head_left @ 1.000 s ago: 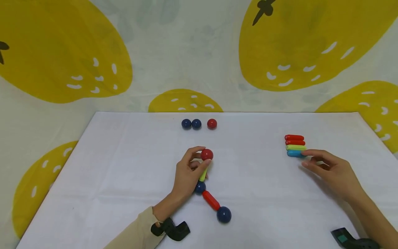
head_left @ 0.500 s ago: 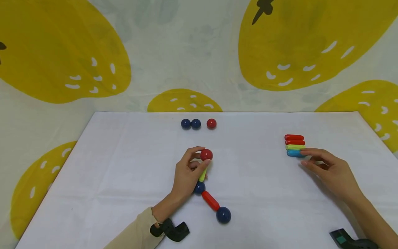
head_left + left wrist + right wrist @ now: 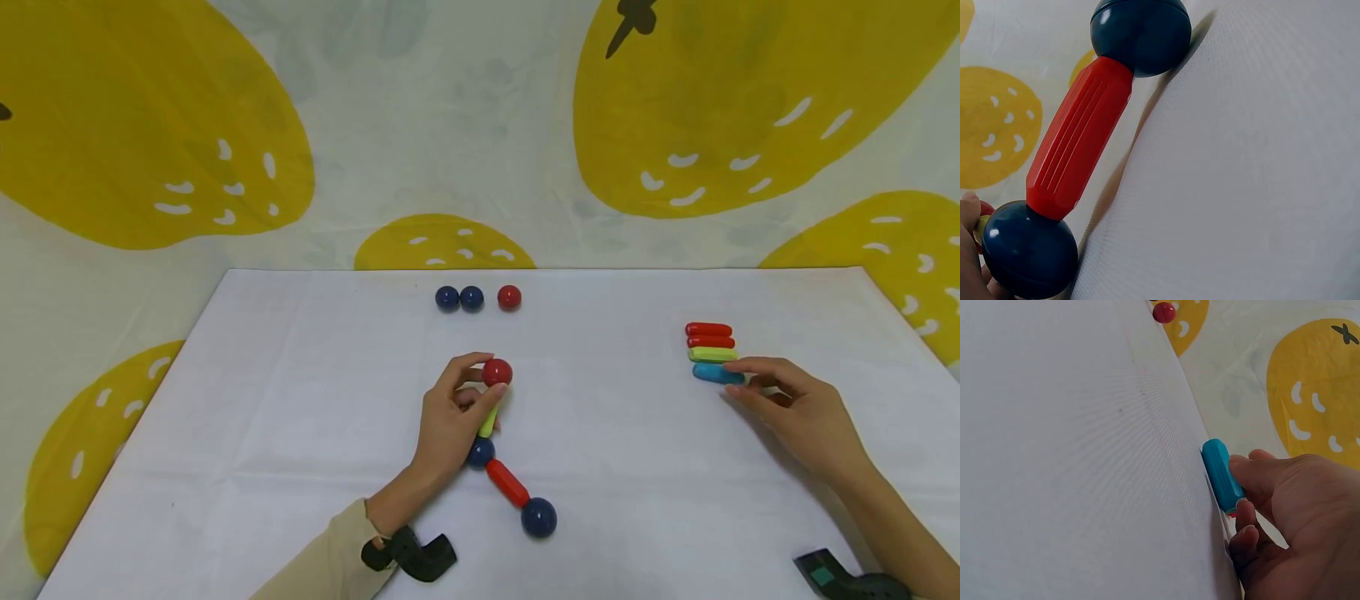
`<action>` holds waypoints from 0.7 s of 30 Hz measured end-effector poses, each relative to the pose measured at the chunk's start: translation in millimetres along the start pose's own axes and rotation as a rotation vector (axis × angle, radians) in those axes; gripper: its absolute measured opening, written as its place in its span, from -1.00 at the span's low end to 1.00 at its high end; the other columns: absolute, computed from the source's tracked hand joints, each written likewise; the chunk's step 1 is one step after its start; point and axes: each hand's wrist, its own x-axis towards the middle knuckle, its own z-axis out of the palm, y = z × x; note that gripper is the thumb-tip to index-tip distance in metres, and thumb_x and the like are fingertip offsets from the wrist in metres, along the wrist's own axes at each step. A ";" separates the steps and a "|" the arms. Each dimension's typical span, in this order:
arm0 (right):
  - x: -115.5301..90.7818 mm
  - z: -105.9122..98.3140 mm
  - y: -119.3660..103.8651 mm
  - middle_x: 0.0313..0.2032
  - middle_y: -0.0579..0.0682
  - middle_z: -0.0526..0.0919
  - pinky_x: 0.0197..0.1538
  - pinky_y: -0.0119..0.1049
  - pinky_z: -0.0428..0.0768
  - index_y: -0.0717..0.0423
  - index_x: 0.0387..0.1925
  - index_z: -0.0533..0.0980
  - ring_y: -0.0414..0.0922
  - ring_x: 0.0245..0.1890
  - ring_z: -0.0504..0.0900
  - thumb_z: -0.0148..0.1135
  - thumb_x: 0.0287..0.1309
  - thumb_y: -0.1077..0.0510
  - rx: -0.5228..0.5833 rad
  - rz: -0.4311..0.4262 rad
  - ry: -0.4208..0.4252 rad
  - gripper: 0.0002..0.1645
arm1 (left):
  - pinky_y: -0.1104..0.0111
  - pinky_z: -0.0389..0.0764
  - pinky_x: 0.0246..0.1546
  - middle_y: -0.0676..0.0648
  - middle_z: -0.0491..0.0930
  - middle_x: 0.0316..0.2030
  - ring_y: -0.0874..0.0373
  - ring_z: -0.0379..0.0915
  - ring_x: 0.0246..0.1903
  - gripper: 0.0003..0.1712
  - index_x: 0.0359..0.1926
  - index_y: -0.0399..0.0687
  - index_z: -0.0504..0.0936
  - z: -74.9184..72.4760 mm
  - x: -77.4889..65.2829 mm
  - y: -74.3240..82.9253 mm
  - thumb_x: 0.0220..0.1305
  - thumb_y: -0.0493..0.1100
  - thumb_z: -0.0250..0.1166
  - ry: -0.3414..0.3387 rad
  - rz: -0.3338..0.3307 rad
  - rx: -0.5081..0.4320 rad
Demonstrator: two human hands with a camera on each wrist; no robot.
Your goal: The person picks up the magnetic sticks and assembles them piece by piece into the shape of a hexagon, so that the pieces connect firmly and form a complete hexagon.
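Observation:
In the head view my left hand [image 3: 450, 421] pinches a red ball [image 3: 497, 372] between thumb and fingers. Below it runs a yellow-green rod [image 3: 487, 423], partly covered by the thumb. A joined chain continues toward me: a dark blue ball [image 3: 481, 452], a red rod [image 3: 1079, 137] and another dark blue ball [image 3: 538, 517]. Over on the right, my right hand [image 3: 798, 412] pinches the near end of a light blue rod [image 3: 1222, 475] with thumb and index finger. That rod lies slightly askew beside a yellow-green rod [image 3: 712, 354].
Two red rods [image 3: 709, 336] lie beyond the yellow-green one. Near the far edge of the white tabletop [image 3: 300, 375], two dark blue balls [image 3: 459, 298] touch, with a red ball [image 3: 509, 297] a little to their right. Fruit-patterned cloth [image 3: 450, 125] hangs behind.
The light blue rod's near end has swung toward me, away from the yellow-green rod, at my right fingertips. My left hand and the chain have stayed in place.

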 end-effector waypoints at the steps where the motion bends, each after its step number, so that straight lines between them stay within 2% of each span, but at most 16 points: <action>1: 0.2 -0.1 0.1 -0.20 -0.17 0.51 -0.23 -0.76 0.37 -0.03 0.07 0.54 -0.37 -0.24 0.37 0.28 0.22 0.08 -0.006 0.007 -0.002 -0.63 | 0.50 0.44 -0.50 -0.16 0.53 -0.20 -0.12 0.49 -0.62 -0.57 0.15 -0.15 0.46 -0.1 0.0 0.1 0.26 -0.31 0.28 -0.001 0.000 -0.002; 10: 0.8 -0.2 2.5 -0.34 -0.04 0.52 -0.41 -0.58 0.40 -0.02 0.04 0.55 -0.29 -0.44 0.43 0.31 0.19 0.01 -0.104 0.023 -0.008 -0.62 | 0.50 0.44 -0.51 -0.17 0.54 -0.19 -0.16 0.49 -0.61 -0.57 0.15 -0.16 0.45 -0.1 0.7 -1.0 0.27 -0.31 0.27 -0.007 0.000 -0.010; 13: 0.4 0.2 1.0 -0.32 -0.03 0.54 -0.41 -0.59 0.40 -0.02 0.02 0.57 -0.30 -0.46 0.46 0.30 0.20 0.01 -0.111 0.019 0.003 -0.64 | 0.50 0.44 -0.51 -0.16 0.54 -0.19 -0.16 0.50 -0.61 -0.57 0.15 -0.16 0.45 0.1 0.7 -1.5 0.26 -0.31 0.28 -0.006 -0.002 -0.012; 17: 0.2 0.0 -2.8 -0.21 -0.17 0.55 -0.31 -0.70 0.40 -0.03 0.03 0.57 -0.37 -0.34 0.45 0.26 0.23 0.00 -0.068 0.023 -0.001 -0.65 | 0.50 0.44 -0.51 -0.16 0.54 -0.19 -0.15 0.49 -0.61 -0.57 0.15 -0.16 0.45 0.3 0.6 -1.8 0.26 -0.31 0.28 -0.007 -0.001 -0.013; 21: 0.4 1.5 -11.5 -0.15 -0.32 0.53 -0.23 -0.74 0.41 0.04 0.04 0.56 -0.41 -0.22 0.42 0.24 0.25 0.11 0.021 -0.029 -0.025 -0.67 | 0.50 0.43 -0.51 -0.16 0.53 -0.20 -0.13 0.49 -0.61 -0.57 0.15 -0.17 0.45 0.1 0.8 -1.9 0.27 -0.30 0.27 -0.007 -0.002 -0.010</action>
